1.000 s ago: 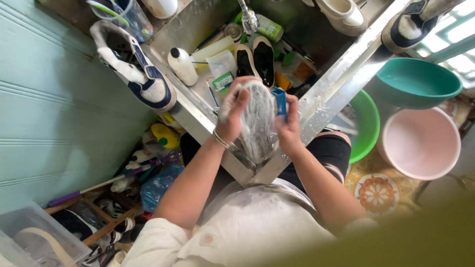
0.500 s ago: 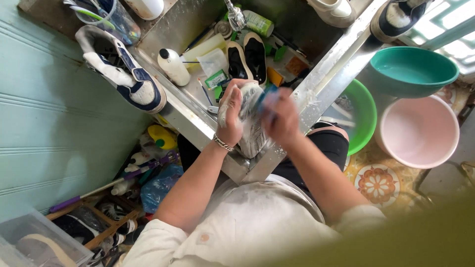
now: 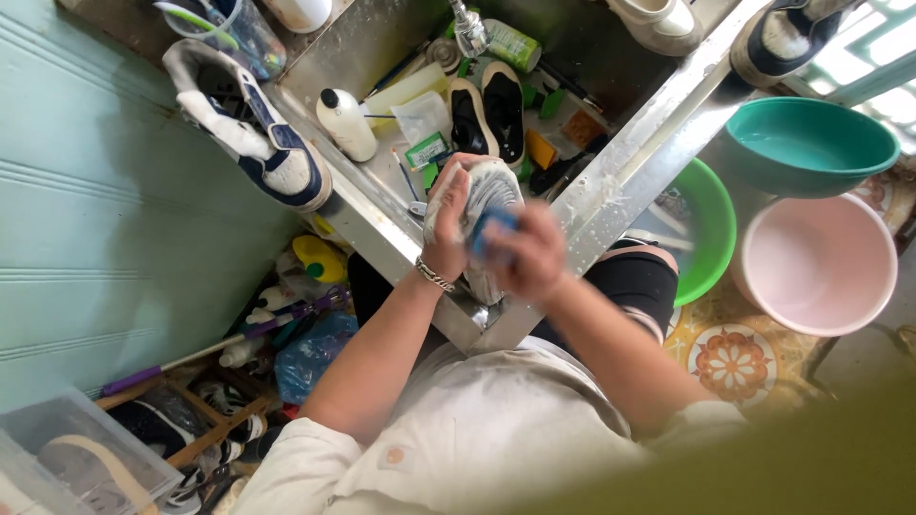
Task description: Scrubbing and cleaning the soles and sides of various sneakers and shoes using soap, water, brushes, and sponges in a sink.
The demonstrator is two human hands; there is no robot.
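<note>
At the far left, a clear plastic box (image 3: 67,448) with a shoe inside is sitting low by the pale green wall (image 3: 95,210), and a purple-handled brush (image 3: 219,348) is lying beside a wooden rack of shoes (image 3: 205,420). Above them, a navy and white sneaker (image 3: 250,124) is resting on the left rim of the steel sink (image 3: 611,181), tilted on its side. Just right of it, a white bottle (image 3: 345,124) with a black cap is standing in the sink, near a small clear bag (image 3: 420,119).

The left hand (image 3: 448,229), wearing a bracelet at the wrist, is grasping a grey-white shoe (image 3: 487,195) from its left side, fingers clenched around it, holding it upright over the sink's near edge. The right hand (image 3: 525,253) is pressing against the shoe's right side, closed on a blue brush (image 3: 489,227); this hand is blurred, so its fingers cannot be told apart. The shoe is lying between both grips, touching each.

Behind the shoe, a pair of black slip-on shoes (image 3: 487,110) is lying in the sink under the tap (image 3: 468,29), with a green can (image 3: 510,43) beside it. To the right, outside the sink, a green basin (image 3: 706,229), a teal basin (image 3: 811,143) and a pink basin (image 3: 821,262) are sitting on the patterned floor (image 3: 735,362).
</note>
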